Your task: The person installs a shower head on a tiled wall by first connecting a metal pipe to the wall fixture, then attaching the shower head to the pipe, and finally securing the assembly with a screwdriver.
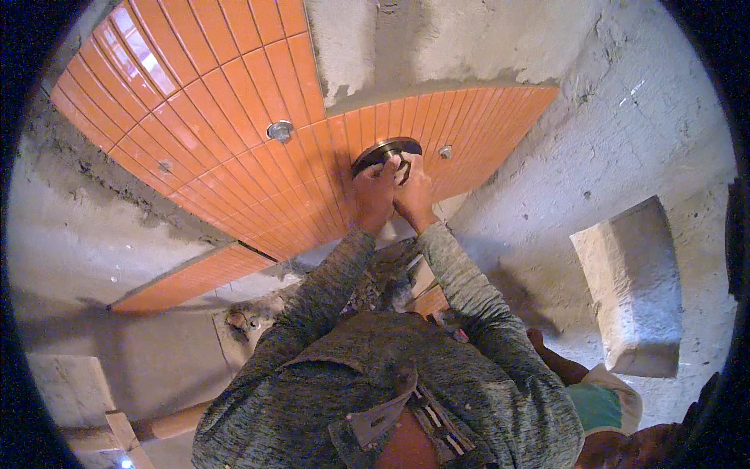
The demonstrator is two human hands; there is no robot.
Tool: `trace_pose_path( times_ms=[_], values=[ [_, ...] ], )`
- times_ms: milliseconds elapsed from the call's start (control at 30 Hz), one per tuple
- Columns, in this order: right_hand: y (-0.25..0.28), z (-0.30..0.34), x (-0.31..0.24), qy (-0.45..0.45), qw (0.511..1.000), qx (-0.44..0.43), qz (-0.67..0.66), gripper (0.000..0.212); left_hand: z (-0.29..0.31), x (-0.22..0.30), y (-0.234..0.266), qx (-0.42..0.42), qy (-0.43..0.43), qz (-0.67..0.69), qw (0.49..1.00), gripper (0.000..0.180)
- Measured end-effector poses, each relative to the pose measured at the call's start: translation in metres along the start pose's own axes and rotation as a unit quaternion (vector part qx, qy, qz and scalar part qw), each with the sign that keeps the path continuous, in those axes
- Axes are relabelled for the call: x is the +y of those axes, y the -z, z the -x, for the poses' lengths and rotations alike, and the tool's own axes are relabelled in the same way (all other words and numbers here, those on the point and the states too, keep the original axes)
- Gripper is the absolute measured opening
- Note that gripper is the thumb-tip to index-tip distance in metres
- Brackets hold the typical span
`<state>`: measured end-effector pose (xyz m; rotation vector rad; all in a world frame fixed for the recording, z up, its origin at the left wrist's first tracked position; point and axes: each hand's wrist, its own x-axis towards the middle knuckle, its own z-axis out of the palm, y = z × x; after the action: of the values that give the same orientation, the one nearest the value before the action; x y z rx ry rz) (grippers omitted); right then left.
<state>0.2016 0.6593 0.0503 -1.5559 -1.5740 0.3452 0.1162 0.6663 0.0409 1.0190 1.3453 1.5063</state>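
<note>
Together, both grey-sleeved forearms (pixel 324 275) reach forward and converge, the left hand (pixel 373 197) and right hand (pixel 416 195) side by side, fingers curled, pinching the middle of a dark disc (pixel 369 158) close to the orange tiled wall (pixel 234 141).

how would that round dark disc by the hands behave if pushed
The round dark disc is probably stiff, since its rim looks unbent. Its glossy surface may feel slippery. It could roll if loose, being circular.
</note>
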Motion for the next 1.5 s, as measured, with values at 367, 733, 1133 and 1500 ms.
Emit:
trace_pose_path(
  times_ms=[367, 733, 1133, 1500],
  values=[
    [-0.021, -0.002, 0.026, 0.034, 0.995, 0.077, -0.048, 0.035, -0.016, -0.028, 0.002, -0.029, -0.005, 0.025, 0.999, 0.039],
    [-0.029, -0.003, 0.024, 0.012, 0.994, 0.099, -0.049, 0.057, -0.009, -0.046, 0.029, -0.014, 0.034, 0.072, 0.997, 0.039],
    [-0.024, -0.003, 0.020, 0.009, 0.996, 0.075, -0.046, 0.059, -0.003, -0.018, 0.047, -0.030, 0.040, 0.017, 0.999, 0.035],
    [-0.030, -0.002, 0.029, 0.075, 0.994, 0.043, 0.071, 0.056, -0.002, -0.074, 0.060, -0.033, 0.090, 0.036, 0.995, 0.034]
  ],
)
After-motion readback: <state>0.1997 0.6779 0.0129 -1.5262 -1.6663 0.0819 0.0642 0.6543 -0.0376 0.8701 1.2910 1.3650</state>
